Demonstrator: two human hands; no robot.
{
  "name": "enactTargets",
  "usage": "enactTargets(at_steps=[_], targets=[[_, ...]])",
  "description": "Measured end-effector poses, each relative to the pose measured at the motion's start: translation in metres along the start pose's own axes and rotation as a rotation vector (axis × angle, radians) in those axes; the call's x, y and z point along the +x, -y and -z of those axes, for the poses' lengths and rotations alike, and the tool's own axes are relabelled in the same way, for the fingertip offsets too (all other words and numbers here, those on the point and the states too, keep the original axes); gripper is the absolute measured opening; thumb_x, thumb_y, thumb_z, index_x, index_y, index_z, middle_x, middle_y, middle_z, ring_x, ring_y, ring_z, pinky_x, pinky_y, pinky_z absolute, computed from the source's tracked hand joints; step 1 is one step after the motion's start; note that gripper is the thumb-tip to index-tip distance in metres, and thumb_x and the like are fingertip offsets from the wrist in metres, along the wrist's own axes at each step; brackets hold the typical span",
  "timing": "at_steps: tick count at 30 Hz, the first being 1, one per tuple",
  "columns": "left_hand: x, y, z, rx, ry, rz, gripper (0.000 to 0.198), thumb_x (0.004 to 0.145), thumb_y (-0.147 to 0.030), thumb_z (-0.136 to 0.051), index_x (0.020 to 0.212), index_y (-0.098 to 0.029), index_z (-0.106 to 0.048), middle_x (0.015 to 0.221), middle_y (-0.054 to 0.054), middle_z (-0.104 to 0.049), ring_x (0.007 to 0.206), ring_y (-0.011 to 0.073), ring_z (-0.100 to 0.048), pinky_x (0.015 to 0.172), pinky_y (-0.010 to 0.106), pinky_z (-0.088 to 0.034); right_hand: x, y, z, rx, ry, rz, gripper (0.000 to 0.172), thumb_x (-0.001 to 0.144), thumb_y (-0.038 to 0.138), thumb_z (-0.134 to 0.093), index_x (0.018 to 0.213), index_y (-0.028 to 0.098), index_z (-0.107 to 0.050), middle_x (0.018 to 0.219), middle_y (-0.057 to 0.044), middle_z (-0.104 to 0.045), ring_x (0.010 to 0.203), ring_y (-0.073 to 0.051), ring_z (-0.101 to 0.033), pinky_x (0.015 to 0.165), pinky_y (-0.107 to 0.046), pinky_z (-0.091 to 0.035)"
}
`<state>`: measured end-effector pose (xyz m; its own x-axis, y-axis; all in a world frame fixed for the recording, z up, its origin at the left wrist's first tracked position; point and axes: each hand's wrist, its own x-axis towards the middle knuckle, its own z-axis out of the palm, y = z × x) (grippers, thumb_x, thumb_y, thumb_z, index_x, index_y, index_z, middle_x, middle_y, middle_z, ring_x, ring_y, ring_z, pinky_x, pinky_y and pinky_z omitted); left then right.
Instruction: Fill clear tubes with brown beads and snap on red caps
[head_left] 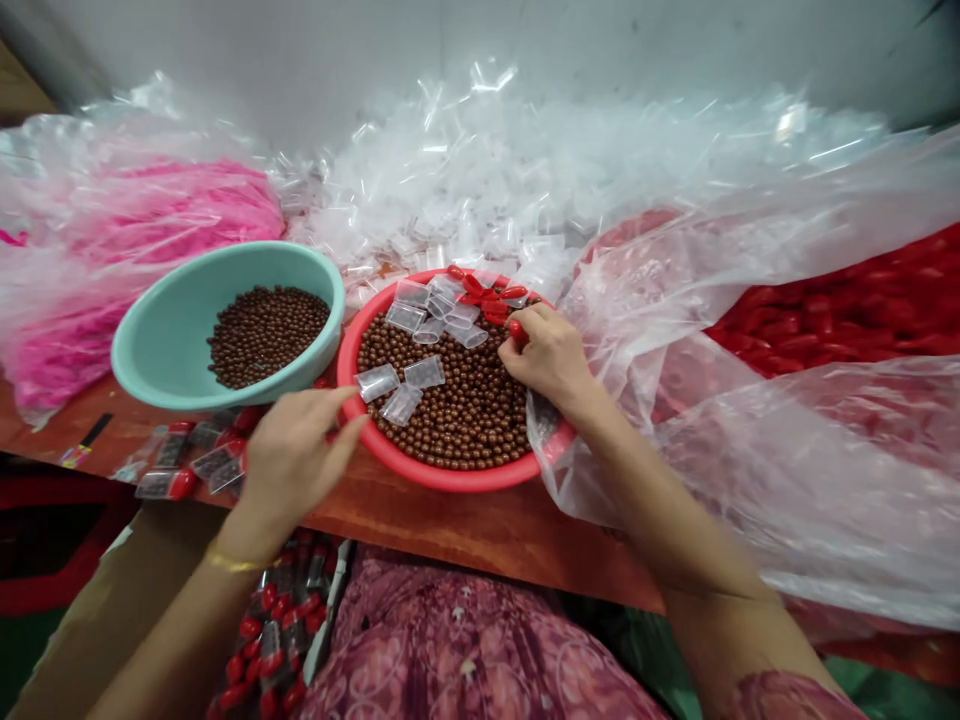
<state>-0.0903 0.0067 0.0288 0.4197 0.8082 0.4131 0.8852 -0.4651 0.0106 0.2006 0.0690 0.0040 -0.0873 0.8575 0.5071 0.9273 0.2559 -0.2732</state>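
Note:
My right hand (551, 355) is over the right side of a red basin (450, 482), its fingers closed on a small red plastic cap (517, 332). Brown round beads (480, 400) fill most of the basin. Clear plastic tubes (424, 372) lie on the beads at the left and back, and more red caps (491, 295) sit at the back rim. At the basin's left edge is my left hand (300, 455), thumb and forefinger apart with nothing visible between them. Its other fingers are partly hidden.
A teal basin (161, 350) with fewer beads stands at left. Filled tubes with red caps (176, 465) lie before it; more fill a box (274, 630) below the table edge. Behind are heaped clear tubes (480, 170), with bagged pink pieces (180, 210) left and red caps (847, 310) right.

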Motion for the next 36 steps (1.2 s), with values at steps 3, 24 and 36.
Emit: enactTargets(at_steps=[3, 24, 36], targets=[[0.044, -0.032, -0.024, -0.004, 0.144, -0.143, 0.03, 0.083, -0.037, -0.052, 0.1, -0.014, -0.06, 0.091, 0.01, -0.066, 0.086, 0.0236, -0.058, 0.076, 0.034, -0.044, -0.008, -0.007, -0.002, 0.303, -0.247, -0.059, 0.009, 0.07, 0.016, -0.05, 0.074, 0.018, -0.058, 0.072, -0.003, -0.06, 0.067, -0.016, -0.055, 0.066, -0.029, -0.044], [0.11, -0.091, -0.087, -0.591, 0.657, 0.148, 0.004, 0.072, -0.015, -0.053, 0.071, -0.013, -0.056, 0.068, 0.005, -0.058, 0.069, 0.0193, -0.058, 0.068, 0.031, -0.044, -0.014, -0.015, -0.001, 0.872, -0.337, -0.422, 0.014, 0.068, 0.028, -0.062, 0.079, 0.019, -0.06, 0.074, -0.001, -0.061, 0.064, -0.013, -0.057, 0.061, -0.027, -0.049], [0.082, -0.071, -0.047, -1.754, 0.466, 0.417, 0.023, 0.069, -0.023, -0.069, 0.088, -0.016, -0.057, 0.089, 0.0, -0.062, 0.085, 0.0108, -0.056, 0.086, 0.027, -0.042, -0.013, -0.011, 0.005, 0.862, -0.312, -0.431, 0.016, 0.064, 0.031, -0.067, 0.071, 0.019, -0.058, 0.066, 0.003, -0.059, 0.06, -0.011, -0.054, 0.061, -0.025, -0.046]])
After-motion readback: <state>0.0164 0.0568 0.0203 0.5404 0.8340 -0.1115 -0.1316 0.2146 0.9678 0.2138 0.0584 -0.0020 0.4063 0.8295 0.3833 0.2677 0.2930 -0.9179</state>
